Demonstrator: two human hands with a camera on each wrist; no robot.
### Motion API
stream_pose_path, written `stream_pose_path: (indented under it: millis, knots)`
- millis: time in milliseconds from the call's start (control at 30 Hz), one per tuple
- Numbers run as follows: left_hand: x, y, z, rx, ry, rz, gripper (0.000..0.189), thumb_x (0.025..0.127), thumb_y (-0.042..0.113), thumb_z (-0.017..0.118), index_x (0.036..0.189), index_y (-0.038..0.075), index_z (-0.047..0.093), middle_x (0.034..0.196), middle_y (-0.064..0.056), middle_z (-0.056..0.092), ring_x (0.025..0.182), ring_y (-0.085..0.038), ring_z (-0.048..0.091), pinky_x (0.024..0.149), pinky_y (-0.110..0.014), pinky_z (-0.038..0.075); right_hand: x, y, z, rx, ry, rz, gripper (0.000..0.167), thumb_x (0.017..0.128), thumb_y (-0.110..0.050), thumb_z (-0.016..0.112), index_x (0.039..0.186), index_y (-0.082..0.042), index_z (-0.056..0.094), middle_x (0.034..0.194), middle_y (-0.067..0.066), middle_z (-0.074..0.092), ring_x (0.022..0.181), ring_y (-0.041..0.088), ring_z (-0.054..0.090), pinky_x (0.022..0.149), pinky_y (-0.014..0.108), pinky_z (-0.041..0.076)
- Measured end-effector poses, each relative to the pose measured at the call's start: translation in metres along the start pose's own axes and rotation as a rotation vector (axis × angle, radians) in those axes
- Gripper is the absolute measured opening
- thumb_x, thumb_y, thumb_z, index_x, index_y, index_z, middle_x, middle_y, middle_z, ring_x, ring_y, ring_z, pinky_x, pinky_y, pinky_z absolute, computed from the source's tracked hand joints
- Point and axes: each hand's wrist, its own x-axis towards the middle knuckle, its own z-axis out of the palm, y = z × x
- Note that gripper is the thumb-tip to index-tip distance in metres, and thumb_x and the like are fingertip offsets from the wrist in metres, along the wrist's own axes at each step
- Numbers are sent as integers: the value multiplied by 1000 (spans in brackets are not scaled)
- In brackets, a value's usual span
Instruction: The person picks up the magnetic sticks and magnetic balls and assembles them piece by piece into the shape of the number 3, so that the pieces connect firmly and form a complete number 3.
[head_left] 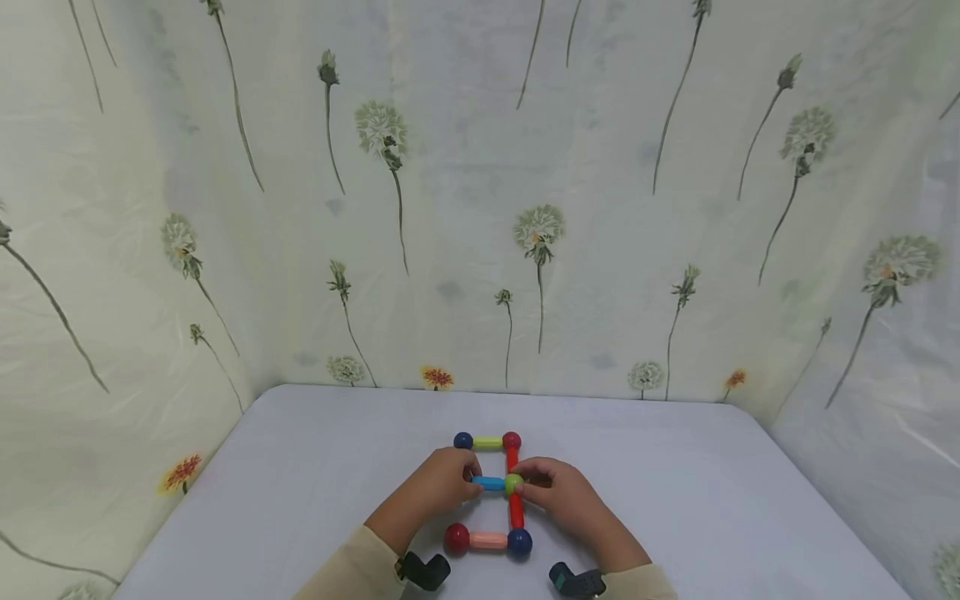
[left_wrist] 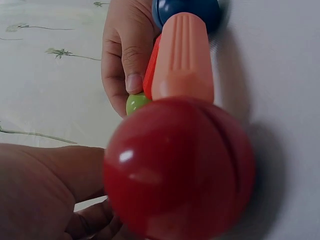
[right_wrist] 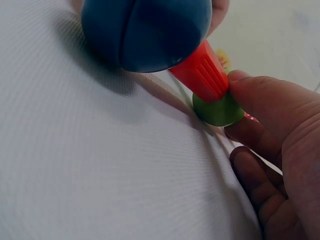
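Note:
Ball-and-rod building pieces form a figure on the table. My left hand point(head_left: 448, 481) pinches the left end of a blue rod point(head_left: 491, 483); that end is hidden by the fingers. The rod's right end meets a green ball point(head_left: 513, 484), which my right hand point(head_left: 558, 492) pinches between thumb and fingers. From the green ball, one red rod point(head_left: 512, 458) runs back to a red ball point(head_left: 512, 441), and another red rod point(head_left: 517, 512) runs forward to a dark blue ball point(head_left: 519, 543). In the right wrist view, thumb and fingers sit around the green ball point(right_wrist: 219, 111).
At the back, a yellow-green rod point(head_left: 487, 442) links the red ball to a dark blue ball point(head_left: 463, 440). In front, a pink rod point(head_left: 488, 541) joins a larger red ball point(head_left: 457, 539). Flower-patterned cloth point(head_left: 457, 250) hangs behind the white table point(head_left: 315, 450).

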Motion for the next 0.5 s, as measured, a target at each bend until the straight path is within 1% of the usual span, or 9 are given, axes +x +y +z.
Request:
stream_pose_path:
  millis: [167,300,400,500]
  knots:
    - [2,0,1,-4,-3,-5,22,91,24,83,108,15,72,92,-1,63,84,-19,59,76,-35,58,1,3,0,5,-11,-5,29,91,-39,81,117,-27,76,117,-7,74,111,17,66,101,51,54]
    - [-2,2,-3,-31,2,-16,31,91,28,81,117,13,72,96,-3,64,86,-19,59,77,-38,59,0,6,-1,6,-22,-22,30,91,-40,81,117,-26,75,117,-6,74,110,16,66,100,50,54]
    - [-8,4,-12,-42,11,5,29,93,30,79,116,14,72,95,-2,64,85,-19,60,75,-38,58,0,6,-1,9,-27,-34,30,91,-41,80,118,-27,75,118,-7,73,111,16,66,100,50,54]
    - [-13,5,-23,-54,17,52,23,95,32,77,111,17,73,92,1,63,84,-19,59,74,-36,55,1,7,-2,8,-28,-37,30,92,-42,80,118,-27,75,119,-6,73,113,17,66,101,52,54]
